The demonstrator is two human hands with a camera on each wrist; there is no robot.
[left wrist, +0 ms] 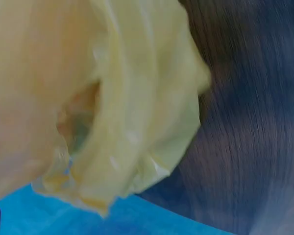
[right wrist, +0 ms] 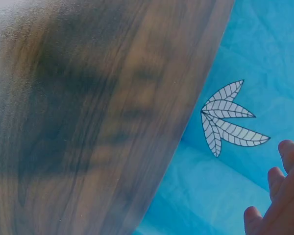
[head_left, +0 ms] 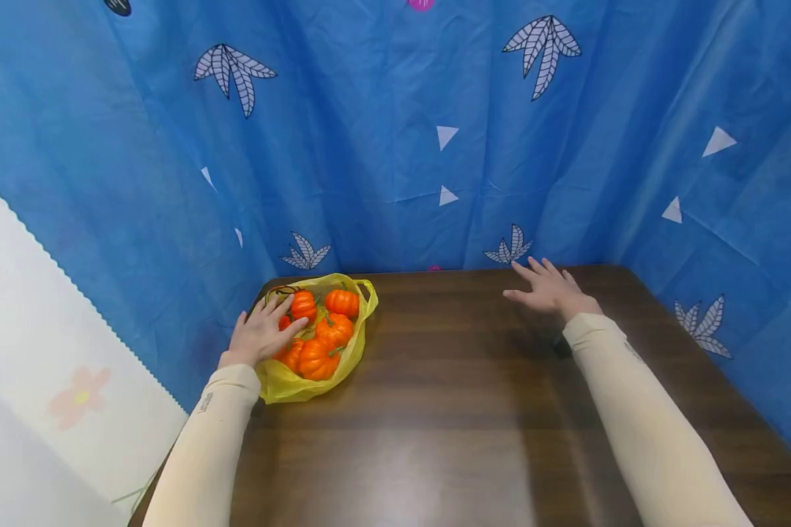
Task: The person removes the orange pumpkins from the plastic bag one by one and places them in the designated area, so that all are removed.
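Observation:
A yellow plastic bag (head_left: 356,360) stands with its mouth spread at the left of the dark wooden table, several small orange pumpkins (head_left: 334,331) inside it. Over the bag's left side is my left hand (head_left: 260,333), fingers spread and nothing gripped; whether it touches the bag or a pumpkin I cannot tell. In the left wrist view the yellow bag (left wrist: 152,98) fills much of the picture, blurred. My right hand (head_left: 548,289) hovers over the table's far right part, fingers extended and holding nothing. Fingertips (right wrist: 290,152) of that hand show at the right wrist view's edge.
The dark wooden table (head_left: 435,410) spreads between and in front of both arms. Behind it and at its sides hangs a blue curtain (head_left: 382,146) with leaf and triangle prints. A white cloth (head_left: 39,380) with a pale flower hangs at the left.

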